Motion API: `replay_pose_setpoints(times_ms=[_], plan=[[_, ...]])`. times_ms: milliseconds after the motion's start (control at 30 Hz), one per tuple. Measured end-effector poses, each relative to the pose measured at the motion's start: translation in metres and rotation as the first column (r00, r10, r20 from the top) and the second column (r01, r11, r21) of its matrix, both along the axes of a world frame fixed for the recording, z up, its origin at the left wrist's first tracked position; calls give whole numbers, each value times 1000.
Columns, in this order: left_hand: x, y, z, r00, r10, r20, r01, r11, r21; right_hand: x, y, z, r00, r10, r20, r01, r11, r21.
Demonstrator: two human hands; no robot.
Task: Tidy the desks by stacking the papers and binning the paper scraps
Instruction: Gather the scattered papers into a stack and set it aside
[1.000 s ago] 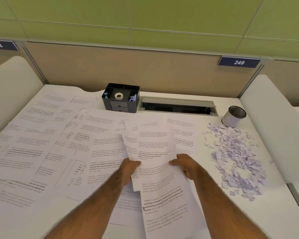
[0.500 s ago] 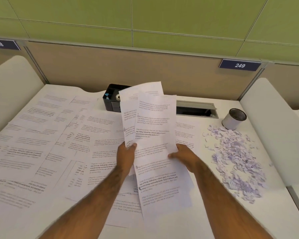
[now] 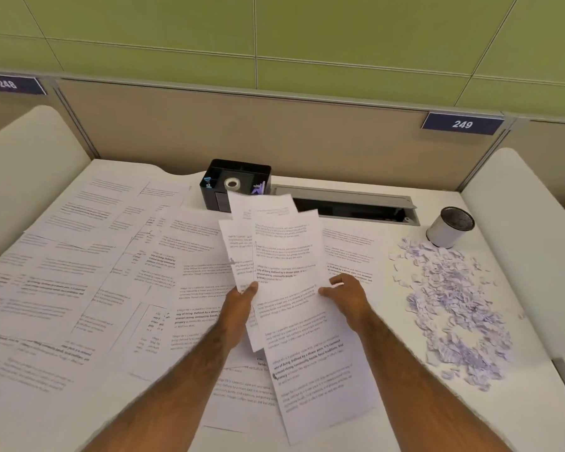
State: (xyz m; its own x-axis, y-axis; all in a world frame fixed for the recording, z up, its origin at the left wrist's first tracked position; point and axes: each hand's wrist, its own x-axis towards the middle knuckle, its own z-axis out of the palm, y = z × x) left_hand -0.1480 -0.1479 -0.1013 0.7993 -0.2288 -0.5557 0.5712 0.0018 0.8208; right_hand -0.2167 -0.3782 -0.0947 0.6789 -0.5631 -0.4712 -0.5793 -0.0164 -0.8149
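Papers point(image 3: 284, 249) gripped by L hand point(image 3: 240, 308) & R hand point(image 3: 348, 300) fingers above white desk point(image 3: 519, 419), green wall point(image 3: 340, 34) behind.

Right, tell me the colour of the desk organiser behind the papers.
The desk organiser is black; the head view shows it best.

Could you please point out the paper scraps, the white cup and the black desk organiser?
paper scraps point(image 3: 454, 298): head view, middle of the heap.
white cup point(image 3: 442, 234): head view, its outer side wall.
black desk organiser point(image 3: 213, 199): head view, its front wall.
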Motion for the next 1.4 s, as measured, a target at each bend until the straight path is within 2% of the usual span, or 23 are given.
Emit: replay_pose_setpoints(times_ms=[67,167,300,400,500,633,867,1100,1200,1267,1400], plan=[[-3,0,-4,1000,1,-19,-1,1000,15,0,4,-2,992,105,-77,-104,994,18],[-5,-6,-10,997,80,-3,-79,988,135,2,10,-9,965,219,-145,-219,976,15],[-7,-10,-14,995,98,28,-100,990,103,-1,13,-11,985,168,-43,-172,980,-98],[-6,-6,-14,987,161,-20,-155,973,170,-4,13,-10,984,180,-11,-179,968,-175],[-4,-1,-18,984,159,-76,-146,978,151,-6,10,-14,975,220,-21,-220,968,-122],[-2,5,-23,995,83,-54,-71,979,193,-5,6,-16,968,244,-59,-244,970,5],[-5,6,-21,997,66,-39,-57,980,192,2,-3,-15,949,302,-94,-299,953,46],[-2,7,-23,998,48,-30,-39,972,231,2,-2,-10,986,145,-77,-139,988,68],[-2,11,-25,1000,16,-8,-13,960,281,6,-3,-8,999,17,-35,-15,999,51],[-4,14,-25,999,-27,-17,31,953,301,12,-5,-6,998,-62,-7,62,998,31],[-6,20,-20,989,-123,-77,141,942,305,29,-4,-2,993,-118,0,118,993,-18]])
